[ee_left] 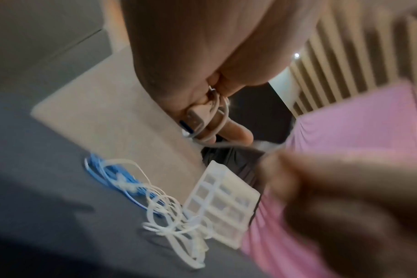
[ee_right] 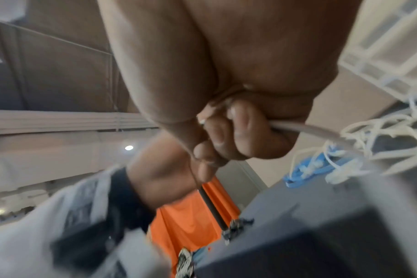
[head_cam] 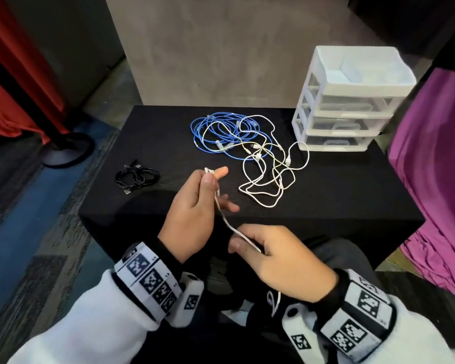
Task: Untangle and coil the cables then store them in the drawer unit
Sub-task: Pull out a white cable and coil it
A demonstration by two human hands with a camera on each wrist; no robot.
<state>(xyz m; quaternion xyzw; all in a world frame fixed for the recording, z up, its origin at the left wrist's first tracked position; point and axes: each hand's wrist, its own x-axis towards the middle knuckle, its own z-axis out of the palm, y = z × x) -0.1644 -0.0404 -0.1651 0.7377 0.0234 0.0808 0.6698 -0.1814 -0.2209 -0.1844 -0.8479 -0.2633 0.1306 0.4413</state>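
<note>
A white cable (head_cam: 225, 219) runs between my two hands above the front of the black table (head_cam: 326, 195). My left hand (head_cam: 195, 206) pinches its plug end (ee_left: 198, 116) between thumb and forefinger, with a small loop of the cable there. My right hand (head_cam: 279, 256) grips the same cable (ee_right: 302, 129) lower down in curled fingers. A tangle of white cables (head_cam: 268, 169) overlaps a blue cable bundle (head_cam: 216, 130) in the table's middle. A coiled black cable (head_cam: 137, 177) lies at the left. The white drawer unit (head_cam: 350, 101) stands at the back right, its drawers closed.
Pink cloth (head_cam: 436, 158) hangs along the table's right side. A red curtain (head_cam: 13, 82) and a black stand base (head_cam: 66, 151) are on the floor at the left. A grey wall panel (head_cam: 221, 48) rises behind the table.
</note>
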